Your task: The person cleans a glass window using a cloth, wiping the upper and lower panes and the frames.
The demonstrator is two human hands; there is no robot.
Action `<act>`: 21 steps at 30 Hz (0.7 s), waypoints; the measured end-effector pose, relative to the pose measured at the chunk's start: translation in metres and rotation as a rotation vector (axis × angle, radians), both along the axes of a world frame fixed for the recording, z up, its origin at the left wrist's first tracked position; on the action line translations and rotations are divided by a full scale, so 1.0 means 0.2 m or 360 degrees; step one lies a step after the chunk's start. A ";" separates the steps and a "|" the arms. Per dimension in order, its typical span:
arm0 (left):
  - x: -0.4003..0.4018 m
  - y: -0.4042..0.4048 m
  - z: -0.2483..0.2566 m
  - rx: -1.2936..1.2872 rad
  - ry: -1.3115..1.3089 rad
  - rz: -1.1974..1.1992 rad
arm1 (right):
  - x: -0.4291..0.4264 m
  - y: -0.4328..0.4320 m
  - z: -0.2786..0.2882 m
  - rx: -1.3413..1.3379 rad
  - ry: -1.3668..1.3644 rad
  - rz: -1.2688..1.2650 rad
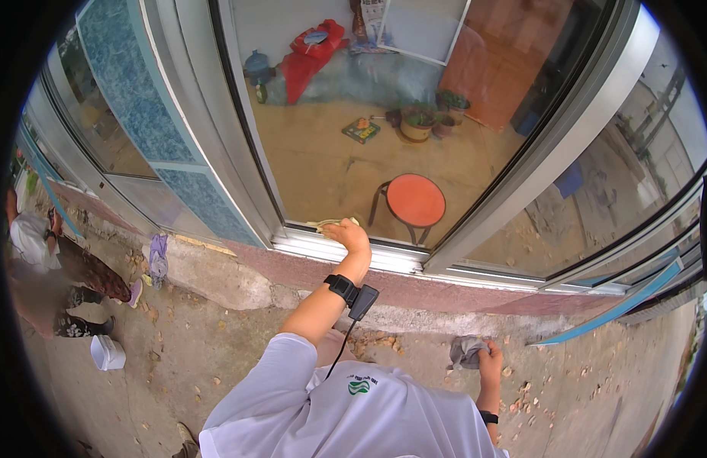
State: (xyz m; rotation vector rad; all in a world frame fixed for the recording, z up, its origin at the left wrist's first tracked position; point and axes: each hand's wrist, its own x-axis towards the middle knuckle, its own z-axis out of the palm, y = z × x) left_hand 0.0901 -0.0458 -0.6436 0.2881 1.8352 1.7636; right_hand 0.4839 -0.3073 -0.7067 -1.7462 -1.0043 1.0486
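Note:
My left hand (347, 235) is pressed low against the large window pane, at the metal sill (387, 259). A pale yellow cloth (326, 223) is bunched under its fingers along the bottom edge of the glass (330, 172). Down at the right, beside my body, my right hand (490, 358) grips a crumpled grey cloth (466, 351) that hangs over the ground. Black straps circle both wrists, and a cable runs from a small black device on the left one.
Two people (38, 246), only partly seen, are at the far left near a white bucket (108, 352). A purple cloth (158, 257) lies by the wall. Behind the glass are a red-topped stool (416, 200) and potted plants (417, 121). A blue strip (611, 306) juts out at right.

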 end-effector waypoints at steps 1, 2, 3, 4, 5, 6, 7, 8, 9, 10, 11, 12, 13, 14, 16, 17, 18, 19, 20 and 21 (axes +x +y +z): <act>0.06 -0.01 0.01 -0.0013 0.0008 -0.0086 | -0.01 0.00 0.03 0.0012 0.0015 -0.0006; 0.10 0.00 -0.05 -0.0088 0.0074 -0.0158 | -0.02 0.00 0.05 0.0025 0.0031 -0.0013; 0.16 0.03 -0.09 -0.0142 0.0057 -0.0215 | -0.03 -0.02 0.06 0.0037 0.0046 -0.0030; 0.22 0.04 -0.11 -0.0196 0.0040 -0.0275 | -0.02 -0.04 0.05 0.0085 0.0018 -0.0043; 0.28 0.06 -0.13 -0.0251 0.0024 -0.0337 | 0.00 -0.06 0.03 0.0132 -0.0010 -0.0057; 0.33 0.06 -0.14 -0.0255 -0.0017 -0.0379 | -0.01 -0.07 0.04 0.0181 -0.0036 -0.0069; 0.38 0.07 -0.15 -0.0259 -0.0058 -0.0423 | -0.02 -0.09 0.06 0.0166 -0.0044 -0.0088; 0.43 0.07 -0.16 -0.0264 -0.0100 -0.0469 | -0.02 -0.12 0.08 0.0152 -0.0053 -0.0109; 0.51 0.13 -0.26 -0.0323 -0.0053 -0.0432 | -0.05 -0.14 0.13 0.0137 -0.0068 -0.0122; 0.61 0.22 -0.42 -0.0381 -0.0012 -0.0391 | -0.05 -0.15 0.15 0.0144 -0.0072 -0.0143; 0.66 0.25 -0.51 -0.0400 -0.0002 -0.0483 | -0.05 -0.19 0.14 0.0145 -0.0060 -0.0192; 0.71 0.28 -0.58 -0.0419 0.0013 -0.0567 | -0.06 -0.22 0.14 0.0146 -0.0044 -0.0234; 0.73 0.27 -0.60 -0.0389 -0.0028 -0.0764 | -0.07 -0.24 0.14 0.0146 -0.0030 -0.0276; 0.76 0.27 -0.62 -0.0358 -0.0071 -0.0959 | -0.08 -0.27 0.14 0.0146 -0.0018 -0.0316; 0.79 0.26 -0.66 -0.0289 -0.0169 -0.1331 | -0.07 -0.30 0.14 0.0148 -0.0020 -0.0356; 0.80 0.26 -0.67 -0.0251 -0.0222 -0.1510 | -0.07 -0.30 0.15 0.0146 -0.0033 -0.0360; 0.73 0.32 -0.79 -0.0197 -0.0122 -0.1609 | -0.05 -0.26 0.18 0.0147 -0.0061 -0.0296; 0.71 0.27 -0.70 -0.0186 -0.0191 -0.1689 | -0.04 -0.27 0.17 0.0128 -0.0046 -0.0315; 0.67 0.18 -0.48 -0.0190 -0.0240 -0.1811 | -0.07 -0.32 0.15 0.0108 -0.0012 -0.0379; 0.60 0.14 -0.33 -0.0182 -0.0301 -0.1893 | -0.09 -0.34 0.16 0.0095 0.0011 -0.0402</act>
